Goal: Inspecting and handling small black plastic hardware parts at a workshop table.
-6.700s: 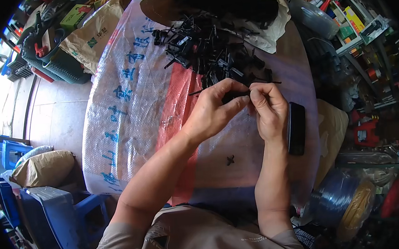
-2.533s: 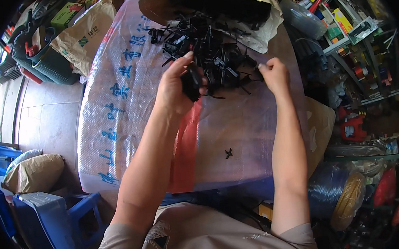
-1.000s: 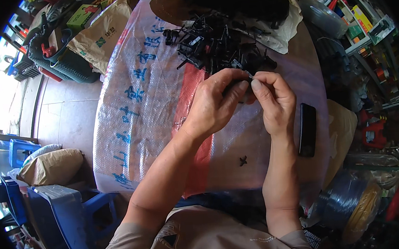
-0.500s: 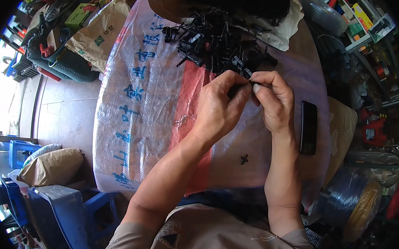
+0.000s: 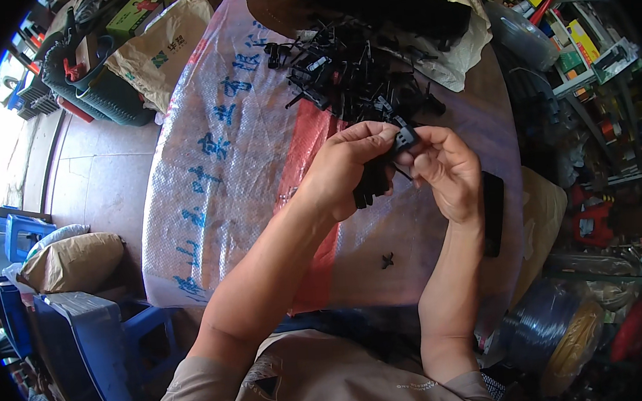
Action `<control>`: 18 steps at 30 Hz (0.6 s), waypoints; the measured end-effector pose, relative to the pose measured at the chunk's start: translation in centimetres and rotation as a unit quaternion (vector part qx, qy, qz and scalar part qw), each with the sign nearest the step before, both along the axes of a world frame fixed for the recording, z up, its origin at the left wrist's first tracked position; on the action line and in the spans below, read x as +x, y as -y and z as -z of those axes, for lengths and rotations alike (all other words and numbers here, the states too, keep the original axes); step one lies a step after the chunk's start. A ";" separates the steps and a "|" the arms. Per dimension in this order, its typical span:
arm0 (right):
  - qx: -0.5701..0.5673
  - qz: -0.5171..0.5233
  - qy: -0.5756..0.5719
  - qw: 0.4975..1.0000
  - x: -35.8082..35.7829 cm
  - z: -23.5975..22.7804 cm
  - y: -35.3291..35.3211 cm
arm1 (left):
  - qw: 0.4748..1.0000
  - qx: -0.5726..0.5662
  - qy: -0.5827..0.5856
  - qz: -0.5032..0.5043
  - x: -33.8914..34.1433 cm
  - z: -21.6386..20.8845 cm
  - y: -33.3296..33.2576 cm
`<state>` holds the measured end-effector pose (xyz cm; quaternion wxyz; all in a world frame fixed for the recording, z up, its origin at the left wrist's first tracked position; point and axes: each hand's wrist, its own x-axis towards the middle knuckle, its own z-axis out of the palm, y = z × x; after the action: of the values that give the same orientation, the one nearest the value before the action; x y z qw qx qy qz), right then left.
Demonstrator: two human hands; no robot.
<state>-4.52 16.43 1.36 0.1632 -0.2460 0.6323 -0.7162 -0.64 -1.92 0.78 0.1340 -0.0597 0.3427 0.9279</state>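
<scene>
Over the table's middle, my left hand (image 5: 337, 165) is closed around a small black plastic piece (image 5: 404, 138) with light spots on its face. Beneath that hand hang several dark, strip-like parts (image 5: 369, 185), partly hidden by the fingers. My right hand (image 5: 451, 171) pinches at the piece's right side, its fingers curled and the thumb bent inward. Just beyond both hands lies a tangled heap of black plastic parts (image 5: 349, 78). A single small cross-shaped black part (image 5: 387, 260) rests nearer to me.
A woven plastic sheet (image 5: 184, 188) with a red stripe covers the table. An open paper sack (image 5: 460, 54) lies behind the heap. A dark phone-like slab (image 5: 494, 217) sits right of my right forearm. Blue stools (image 5: 82, 332) stand at left; crowded shelves (image 5: 589, 66) at right.
Both hands have turned and drawn slightly apart, so the black piece now shows between them. Dark strip-like parts have come into sight under my left hand.
</scene>
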 end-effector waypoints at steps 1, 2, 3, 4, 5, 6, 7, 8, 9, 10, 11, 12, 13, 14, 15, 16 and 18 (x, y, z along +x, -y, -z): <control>0.001 0.001 0.000 1.000 0.1 -0.2 0.1 | 1.000 0.001 0.000 0.001 -0.1 0.2 0.0; -0.011 0.000 -0.009 1.000 0.4 -0.5 0.4 | 0.999 0.041 0.006 0.018 -0.3 0.4 0.1; -0.025 -0.002 -0.017 1.000 0.6 -0.6 0.8 | 0.996 0.079 0.012 0.034 -0.4 0.6 0.2; -0.019 0.015 -0.015 1.000 0.8 -0.6 1.1 | 0.996 0.079 0.012 0.034 -0.4 0.7 0.1; -0.019 0.014 -0.015 1.000 0.9 -0.6 1.3 | 0.996 0.084 0.014 0.031 -0.4 0.8 0.1; -0.010 0.033 -0.033 0.999 0.8 -0.8 1.3 | 0.995 0.091 0.015 0.031 -0.3 0.8 -0.2; -0.001 0.052 -0.052 0.997 0.8 -0.8 1.3 | 0.995 0.093 0.016 0.032 -0.3 0.6 -0.4; 0.000 0.052 -0.052 0.997 0.6 -0.7 1.0 | 0.999 0.026 -0.002 0.020 -0.1 0.3 -0.6; 0.045 0.081 -0.073 0.993 0.5 -0.6 0.7 | 0.999 -0.041 -0.019 0.009 0.0 0.1 -0.7; 0.089 0.108 -0.094 0.986 0.4 -0.6 0.5 | 0.990 -0.129 -0.054 0.007 -0.1 0.5 -0.6; 0.073 0.126 -0.087 0.985 0.5 -0.6 0.5 | 0.990 -0.128 -0.053 0.008 0.0 0.5 -0.6; 0.073 0.125 -0.086 0.986 0.5 -0.6 0.5 | 0.962 -0.247 -0.119 -0.004 0.2 0.0 -0.3; 0.071 0.098 -0.065 0.990 0.5 -0.7 0.3 | 0.914 -0.362 -0.183 -0.016 0.4 -0.2 0.0; 0.069 0.072 -0.044 0.994 0.5 -0.7 0.1 | 0.904 -0.378 -0.199 -0.010 0.3 -0.2 0.2; 0.069 0.071 -0.043 0.994 0.5 -0.7 0.1 | 0.904 -0.378 -0.198 -0.011 0.4 -0.2 0.4; 0.077 0.052 -0.019 0.996 0.5 -0.7 0.0 | 0.881 -0.417 -0.221 -0.016 0.4 -0.2 0.4; 0.085 0.032 0.004 0.996 0.6 -1.0 -0.4 | 0.856 -0.454 -0.245 -0.021 0.5 -0.3 0.5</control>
<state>-3.94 16.81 2.36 0.1629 -0.2077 0.6982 -0.6655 -0.12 -2.41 1.11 -0.0157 0.1079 0.7463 0.6566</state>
